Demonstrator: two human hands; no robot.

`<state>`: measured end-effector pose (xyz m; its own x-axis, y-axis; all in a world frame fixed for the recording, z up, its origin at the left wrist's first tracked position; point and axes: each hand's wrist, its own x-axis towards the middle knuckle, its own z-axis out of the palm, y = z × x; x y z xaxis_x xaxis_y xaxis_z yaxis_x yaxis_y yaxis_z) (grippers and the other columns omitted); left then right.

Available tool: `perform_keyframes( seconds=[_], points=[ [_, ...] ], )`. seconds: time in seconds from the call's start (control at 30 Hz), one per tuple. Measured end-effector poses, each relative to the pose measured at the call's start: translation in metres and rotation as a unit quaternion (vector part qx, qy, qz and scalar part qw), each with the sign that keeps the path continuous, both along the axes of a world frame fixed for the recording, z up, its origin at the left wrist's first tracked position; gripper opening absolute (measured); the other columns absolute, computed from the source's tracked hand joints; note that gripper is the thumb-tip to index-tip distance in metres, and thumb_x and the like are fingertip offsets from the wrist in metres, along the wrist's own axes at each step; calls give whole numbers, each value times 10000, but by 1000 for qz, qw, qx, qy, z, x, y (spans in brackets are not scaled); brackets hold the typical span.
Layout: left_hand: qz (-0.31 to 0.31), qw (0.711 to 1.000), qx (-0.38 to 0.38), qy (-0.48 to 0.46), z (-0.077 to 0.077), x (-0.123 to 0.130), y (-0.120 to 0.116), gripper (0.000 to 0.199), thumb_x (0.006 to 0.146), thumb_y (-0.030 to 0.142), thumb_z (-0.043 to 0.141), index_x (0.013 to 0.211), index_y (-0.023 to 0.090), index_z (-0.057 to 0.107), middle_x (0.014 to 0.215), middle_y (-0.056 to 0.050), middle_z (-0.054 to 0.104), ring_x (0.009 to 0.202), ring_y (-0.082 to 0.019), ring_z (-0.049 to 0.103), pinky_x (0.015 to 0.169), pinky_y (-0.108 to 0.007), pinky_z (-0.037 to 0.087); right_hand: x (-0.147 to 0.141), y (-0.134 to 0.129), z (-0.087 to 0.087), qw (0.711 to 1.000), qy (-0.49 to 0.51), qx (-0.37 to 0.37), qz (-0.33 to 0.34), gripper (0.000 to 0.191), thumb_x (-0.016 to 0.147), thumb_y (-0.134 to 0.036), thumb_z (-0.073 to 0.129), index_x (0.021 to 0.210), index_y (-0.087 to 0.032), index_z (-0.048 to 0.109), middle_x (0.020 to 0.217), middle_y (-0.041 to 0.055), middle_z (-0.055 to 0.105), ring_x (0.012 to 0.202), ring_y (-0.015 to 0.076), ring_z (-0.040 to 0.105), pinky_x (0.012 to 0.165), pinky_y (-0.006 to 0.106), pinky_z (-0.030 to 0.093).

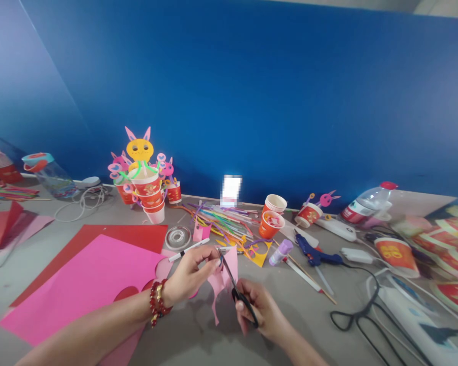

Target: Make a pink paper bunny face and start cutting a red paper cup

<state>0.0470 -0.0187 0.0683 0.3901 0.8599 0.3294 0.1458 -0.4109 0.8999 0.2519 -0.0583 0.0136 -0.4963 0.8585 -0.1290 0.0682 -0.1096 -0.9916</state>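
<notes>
My left hand (197,269), with a red bead bracelet (158,300) at the wrist, pinches a piece of light pink paper (231,264). A narrow strip of that paper hangs down below the fingers. In my right hand (257,307) are black-handled scissors (245,306), fingers wrapped round the handles. The blades point up and to the left, against the paper near my left fingertips. How far apart the blades stand is hard to make out. Bright pink paper (87,284) lies left of my hands over red paper (137,239).
Behind the hands lie a roll of tape (178,237), a marker (189,249), colourful pipe cleaners (229,218) and a purple glue stick (281,252). A blue glue gun (315,254) and its cord lie to the right. Decorated paper cups (147,188) stand by the blue wall (229,101).
</notes>
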Motion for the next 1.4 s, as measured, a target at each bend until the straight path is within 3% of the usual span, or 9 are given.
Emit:
perform_keyframes(
  seconds=[0.47,0.67,0.77,0.9,1.03,1.13,1.23,1.33,1.4],
  points=[
    [0,1000,0,-2,-3,-1,1,269,917,304,449,692,169,511,689,-9,520,644,-132,440,623,-244,360,4,2,-8,999,-17,27,4,564,739,-746,580,703,-221,377,387,-86,463,305,63,410,374,178,191],
    [-9,999,-33,-19,-5,0,0,254,915,310,489,719,161,549,673,3,523,625,-122,444,607,-231,360,7,9,-8,998,28,31,-50,573,721,-746,612,718,-220,383,476,-85,437,349,77,450,365,180,239],
    [-32,995,-75,-58,-5,1,-1,278,922,354,504,740,155,570,687,-13,549,654,-135,489,627,-242,382,8,11,-1,990,53,54,-117,510,776,-687,612,815,-197,476,614,-29,550,412,69,414,391,193,307],
    [-96,976,-134,-140,-9,4,-5,332,898,434,561,719,155,539,698,-26,558,657,-144,520,646,-262,401,6,12,5,981,96,45,-164,507,719,-607,729,940,-195,533,851,35,600,612,113,513,526,217,434],
    [-119,967,-165,-156,-14,9,-9,369,864,482,609,714,157,517,671,-10,523,608,-120,465,595,-244,363,3,9,2,983,116,-5,-141,457,625,-464,848,836,-191,549,727,-25,528,583,95,463,518,198,404],
    [-88,970,-177,-139,-14,13,-10,376,852,490,616,708,158,513,640,21,474,561,-93,383,553,-226,319,6,10,2,979,112,-6,-168,425,591,-376,871,819,-190,564,684,-49,487,569,83,425,513,184,367],
    [-58,973,-179,-130,-11,15,-9,367,857,483,590,697,160,522,643,7,505,597,-114,442,599,-240,371,15,16,8,976,102,18,-194,391,588,-353,847,818,-196,573,702,-42,495,600,99,443,543,199,379],
    [-48,979,-168,-107,-8,12,-6,335,878,445,551,696,165,532,663,-8,532,627,-131,501,624,-247,410,27,21,20,985,43,59,-156,308,623,-301,777,814,-198,558,730,-28,526,635,119,475,572,219,392],
    [-51,986,-139,-80,-8,8,-3,310,894,415,518,706,169,532,704,-20,548,657,-140,526,634,-248,435,38,21,30,987,-48,102,-114,249,645,-230,719,797,-203,523,717,-34,529,620,118,471,562,221,373]
  ],
)
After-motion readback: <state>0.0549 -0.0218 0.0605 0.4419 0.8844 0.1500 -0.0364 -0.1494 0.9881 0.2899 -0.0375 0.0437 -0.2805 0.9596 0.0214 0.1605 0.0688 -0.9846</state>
